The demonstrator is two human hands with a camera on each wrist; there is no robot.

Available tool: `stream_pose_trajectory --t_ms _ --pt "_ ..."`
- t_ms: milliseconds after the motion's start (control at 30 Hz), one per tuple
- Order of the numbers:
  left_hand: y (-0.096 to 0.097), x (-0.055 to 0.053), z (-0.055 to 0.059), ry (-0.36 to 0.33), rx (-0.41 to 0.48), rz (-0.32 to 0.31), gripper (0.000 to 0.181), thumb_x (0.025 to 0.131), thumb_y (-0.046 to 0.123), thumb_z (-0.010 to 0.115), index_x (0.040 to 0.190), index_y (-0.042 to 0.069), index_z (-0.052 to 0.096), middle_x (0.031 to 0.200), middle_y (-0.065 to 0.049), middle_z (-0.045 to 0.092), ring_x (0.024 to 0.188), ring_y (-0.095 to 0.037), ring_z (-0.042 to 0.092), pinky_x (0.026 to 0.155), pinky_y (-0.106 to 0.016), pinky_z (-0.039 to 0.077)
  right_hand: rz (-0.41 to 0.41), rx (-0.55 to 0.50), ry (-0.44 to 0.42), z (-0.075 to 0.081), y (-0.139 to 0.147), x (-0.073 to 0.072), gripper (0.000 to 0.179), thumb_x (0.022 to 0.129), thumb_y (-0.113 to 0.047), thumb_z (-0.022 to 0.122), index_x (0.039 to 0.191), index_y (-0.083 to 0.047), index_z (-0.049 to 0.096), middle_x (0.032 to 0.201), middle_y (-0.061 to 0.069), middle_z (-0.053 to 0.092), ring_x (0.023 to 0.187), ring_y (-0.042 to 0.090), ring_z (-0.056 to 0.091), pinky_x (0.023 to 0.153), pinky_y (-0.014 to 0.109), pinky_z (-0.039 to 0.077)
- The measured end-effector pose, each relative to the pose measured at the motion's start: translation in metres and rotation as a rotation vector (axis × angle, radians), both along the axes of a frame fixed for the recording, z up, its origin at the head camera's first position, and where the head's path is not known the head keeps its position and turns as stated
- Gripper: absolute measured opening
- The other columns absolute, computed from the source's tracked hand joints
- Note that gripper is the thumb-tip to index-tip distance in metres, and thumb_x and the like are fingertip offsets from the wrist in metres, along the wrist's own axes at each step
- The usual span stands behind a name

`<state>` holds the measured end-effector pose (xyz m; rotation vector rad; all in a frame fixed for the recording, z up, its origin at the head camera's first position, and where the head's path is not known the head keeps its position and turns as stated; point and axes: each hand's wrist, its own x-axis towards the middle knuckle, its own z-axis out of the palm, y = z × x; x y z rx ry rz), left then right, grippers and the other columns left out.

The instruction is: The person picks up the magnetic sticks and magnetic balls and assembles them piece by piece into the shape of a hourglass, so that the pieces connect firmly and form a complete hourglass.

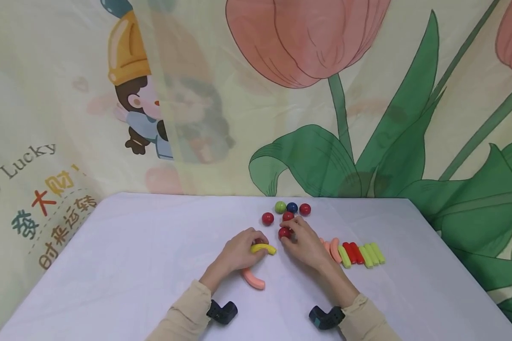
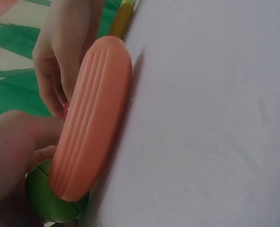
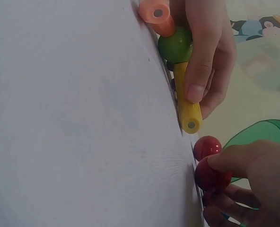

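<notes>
L hand (image 1: 239, 251), mid-frame just left of ctr: fingers curled, thumb pressed on yellow piece (image 1: 263, 248). Green ball (image 3: 174, 45) sits btwn yellow piece & curved pink piece (image 1: 254, 280), touching both; prob. joined, but fingers cover too much to be sure. Pink piece pokes out below L hand, toward lower ctr.

R hand (image 1: 307, 244), right of ctr: thumb & fingers pinch red ball (image 1: 284, 233), well apart from yellow piece's tip.

Around them, upper ctr of table (image 1: 123, 265): loose balls – light green ball (image 1: 280, 207), blue ball (image 1: 292, 207) & red one (image 1: 305, 209) along the back, another red (image 1: 268, 218) to their lower left, one more (image 1: 288, 216) just above R hand's fingers.

Right of ctr, a row: pink arcs (image 1: 334, 251), one green stick (image 1: 344, 256), two red sticks (image 1: 357, 253), three more green (image 1: 380, 253). R hand/wrist hides the row's left end.

In L wrist view pink piece blocks nearly all of the pinched ball.

Lower ctr: black wrist cams (image 1: 223, 312) by beige sleeves (image 1: 185, 315). Flower-print backdrop (image 1: 311, 42) fills top of frame.
</notes>
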<state>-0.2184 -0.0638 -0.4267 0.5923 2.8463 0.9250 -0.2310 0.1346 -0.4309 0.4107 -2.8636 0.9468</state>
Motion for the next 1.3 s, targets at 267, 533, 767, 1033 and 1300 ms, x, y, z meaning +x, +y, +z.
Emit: stream_pose_trajectory --t_ms 267,533,767,1033,1300 --pt "-0.003 0.000 -0.004 0.014 0.011 -0.012 0.020 0.085 0.024 0.068 0.104 0.018 0.067 0.091 0.003 0.056 0.082 -0.011 0.051 0.073 -0.028 0.044 0.018 -0.021 -0.043 0.002 0.001 0.003 0.036 0.082 -0.016 0.072 0.115 -0.017 0.059 0.105 -0.003 0.058 0.088 0.012 0.052 0.079 0.027 0.050" --pt "-0.004 0.002 -0.007 0.041 0.030 -0.043 0.019 0.088 0.023 0.065 0.106 0.018 0.066 0.093 0.003 0.056 0.082 -0.011 0.048 0.072 -0.028 0.042 0.014 -0.010 -0.068 0.002 0.003 0.007 0.036 0.081 -0.019 0.073 0.115 -0.019 0.060 0.102 -0.005 0.058 0.089 0.011 0.054 0.078 0.027 0.053" --pt "-0.004 0.002 -0.008 0.045 0.015 -0.044 0.020 0.089 0.024 0.063 0.108 0.018 0.064 0.095 0.003 0.055 0.087 -0.012 0.048 0.074 -0.030 0.044 0.011 -0.005 -0.085 0.002 0.004 0.010 0.037 0.080 -0.021 0.074 0.115 -0.019 0.059 0.099 -0.006 0.060 0.088 0.011 0.055 0.077 0.027 0.053" --pt "-0.004 0.003 -0.008 0.050 0.013 -0.042 0.021 0.090 0.024 0.063 0.109 0.017 0.064 0.096 0.003 0.055 0.088 -0.013 0.049 0.076 -0.031 0.045 0.016 -0.007 -0.093 0.003 0.004 0.013 0.038 0.080 -0.023 0.075 0.114 -0.020 0.059 0.101 -0.005 0.061 0.090 0.011 0.056 0.079 0.029 0.054" --pt "-0.004 0.002 -0.008 0.036 0.023 -0.043 0.021 0.090 0.024 0.062 0.110 0.017 0.063 0.098 0.002 0.055 0.090 -0.013 0.050 0.079 -0.034 0.046 0.041 0.004 -0.101 0.004 0.005 0.014 0.034 0.080 -0.024 0.074 0.110 -0.021 0.059 0.099 -0.005 0.062 0.089 0.011 0.057 0.075 0.027 0.053"
